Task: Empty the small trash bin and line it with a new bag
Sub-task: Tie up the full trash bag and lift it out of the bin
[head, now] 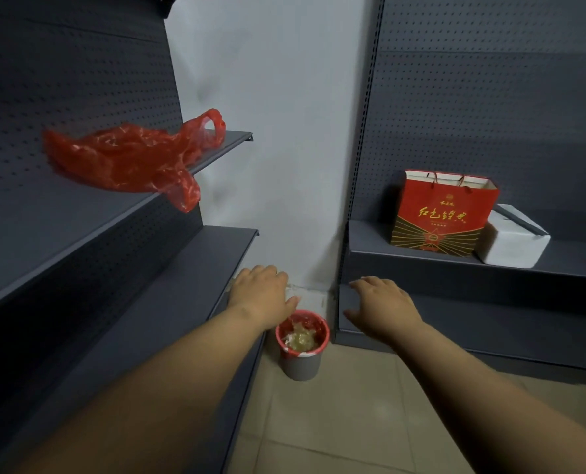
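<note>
Reaching down toward the small grey trash bin point(301, 362) in the floor corner between the shelving units, the left hand point(262, 295) and right hand point(384, 307) hover on either side of its rim, fingers loosely spread and holding nothing, seemingly ready to gather the red liner point(321, 331) filled with rubbish. A spare red bag point(127, 159) lies on the left shelf point(226, 142), probably the replacement. How full the bin is below the top layer cannot be seen, and the left fingertips are partly hidden behind the hand.

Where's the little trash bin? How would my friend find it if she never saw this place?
Look at the white wall in the corner between the two dark shelf racks, then go down to the tiled floor. The trash bin stands there, just below the left hand and right hand. It is a small grey cup shape with a red bag folded over its rim and trash inside.
</note>
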Demonstrator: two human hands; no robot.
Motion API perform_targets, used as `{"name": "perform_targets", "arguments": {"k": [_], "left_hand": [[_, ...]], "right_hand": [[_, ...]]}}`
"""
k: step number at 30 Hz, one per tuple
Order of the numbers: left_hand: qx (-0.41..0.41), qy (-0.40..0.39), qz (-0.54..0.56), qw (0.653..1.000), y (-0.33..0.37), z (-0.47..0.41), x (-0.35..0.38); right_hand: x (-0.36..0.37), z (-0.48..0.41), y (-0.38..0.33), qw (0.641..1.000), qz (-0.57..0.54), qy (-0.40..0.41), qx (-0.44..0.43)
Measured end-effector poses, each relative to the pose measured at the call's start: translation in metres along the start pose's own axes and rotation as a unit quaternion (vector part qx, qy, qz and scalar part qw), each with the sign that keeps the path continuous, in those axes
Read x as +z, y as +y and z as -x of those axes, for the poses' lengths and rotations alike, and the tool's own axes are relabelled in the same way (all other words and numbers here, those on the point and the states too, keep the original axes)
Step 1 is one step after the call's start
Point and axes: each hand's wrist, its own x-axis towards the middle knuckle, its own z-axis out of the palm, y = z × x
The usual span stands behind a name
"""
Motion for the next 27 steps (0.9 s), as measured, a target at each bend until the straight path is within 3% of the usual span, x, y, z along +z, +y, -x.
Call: {"name": "perform_targets", "arguments": {"k": [15,20,27], "left_hand": [[0.013,-0.041,-0.01,0.999,-0.032,-0.233,0.076],[-0.032,-0.042,-0.003,0.999,-0.035,-0.317,0.106],[-0.104,-0.109,0.047,0.988,-0.042,-0.403,0.174]], "right_hand": [[0.045,-0.235,0.043,0.998,-0.018,-0.062,0.014],[0.067,-0.333,0.063,0.997,-0.022,-0.07,-0.018],[0.123,-0.445,0.092,0.99,-0.025,-0.125,-0.055]]}}
